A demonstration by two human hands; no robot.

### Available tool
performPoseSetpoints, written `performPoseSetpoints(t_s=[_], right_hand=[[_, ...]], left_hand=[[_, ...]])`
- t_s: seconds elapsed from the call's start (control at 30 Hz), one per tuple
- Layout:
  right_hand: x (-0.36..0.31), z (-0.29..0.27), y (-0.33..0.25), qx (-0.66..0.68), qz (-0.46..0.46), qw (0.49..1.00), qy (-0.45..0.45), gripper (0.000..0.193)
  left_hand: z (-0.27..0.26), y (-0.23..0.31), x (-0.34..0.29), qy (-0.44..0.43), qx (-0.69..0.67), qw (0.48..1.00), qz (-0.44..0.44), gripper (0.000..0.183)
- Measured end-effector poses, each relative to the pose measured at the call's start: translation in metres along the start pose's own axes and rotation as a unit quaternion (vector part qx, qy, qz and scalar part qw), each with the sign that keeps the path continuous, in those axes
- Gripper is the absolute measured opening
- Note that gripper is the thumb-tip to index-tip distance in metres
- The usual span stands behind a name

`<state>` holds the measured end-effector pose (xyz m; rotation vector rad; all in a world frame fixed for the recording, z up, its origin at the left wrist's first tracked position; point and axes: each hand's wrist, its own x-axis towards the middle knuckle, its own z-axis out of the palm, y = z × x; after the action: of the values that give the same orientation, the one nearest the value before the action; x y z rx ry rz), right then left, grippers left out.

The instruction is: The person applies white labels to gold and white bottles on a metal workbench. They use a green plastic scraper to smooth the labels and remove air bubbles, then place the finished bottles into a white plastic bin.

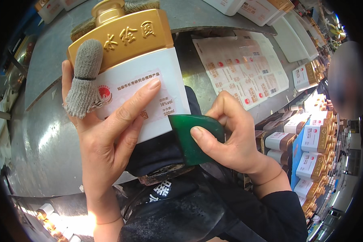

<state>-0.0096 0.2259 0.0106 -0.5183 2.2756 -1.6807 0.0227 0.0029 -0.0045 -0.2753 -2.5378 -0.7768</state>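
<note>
My left hand (105, 137) holds up a flat bottle (135, 38), gold at the shoulder and neck and white below. A grey knitted finger sleeve (86, 68) with a dark band covers one of its fingers. Another finger presses across the thin printed label (139, 86), which has a round red mark, on the bottle's white face. My right hand (234, 139) pinches a green scraper (193, 141), its thumb on the front face. The scraper's upper left corner meets the lower right edge of the bottle. Part of the bottle's lower face is hidden by my left hand.
Behind the bottle, bristly brush-like pieces (143, 5) lie on the grey metal table (48, 133). A sheet of printed labels (246, 68) lies to the right. Rows of white and gold bottles (312, 139) stand further right, near a white tray (292, 34). A dark apron (173, 213) covers my lap.
</note>
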Motion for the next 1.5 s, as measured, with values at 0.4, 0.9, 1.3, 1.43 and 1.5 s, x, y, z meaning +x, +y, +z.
performPoseSetpoints(t_s=[0.4,0.9,1.3,1.43,1.5], right_hand=[[0.002,0.002,0.007,-0.006,-0.022,0.999,0.043,0.025],[0.058,-0.049,0.012,0.152,-0.019,0.987,0.054,0.03],[0.067,-0.012,-0.023,-0.206,-0.083,0.973,-0.069,0.037],[0.066,-0.009,-0.024,-0.193,-0.069,0.977,-0.066,0.037],[0.067,-0.008,-0.018,-0.194,-0.085,0.976,-0.052,0.04]], left_hand=[[-0.001,0.004,0.001,-0.013,0.012,1.0,-0.009,0.044],[-0.007,-0.015,-0.023,0.111,-0.402,0.9,-0.128,0.058],[-0.001,0.002,-0.01,0.094,-0.459,0.866,-0.174,0.078],[-0.002,0.0,-0.011,0.094,-0.476,0.855,-0.182,0.08],[-0.002,0.001,-0.011,0.094,-0.481,0.85,-0.192,0.08]])
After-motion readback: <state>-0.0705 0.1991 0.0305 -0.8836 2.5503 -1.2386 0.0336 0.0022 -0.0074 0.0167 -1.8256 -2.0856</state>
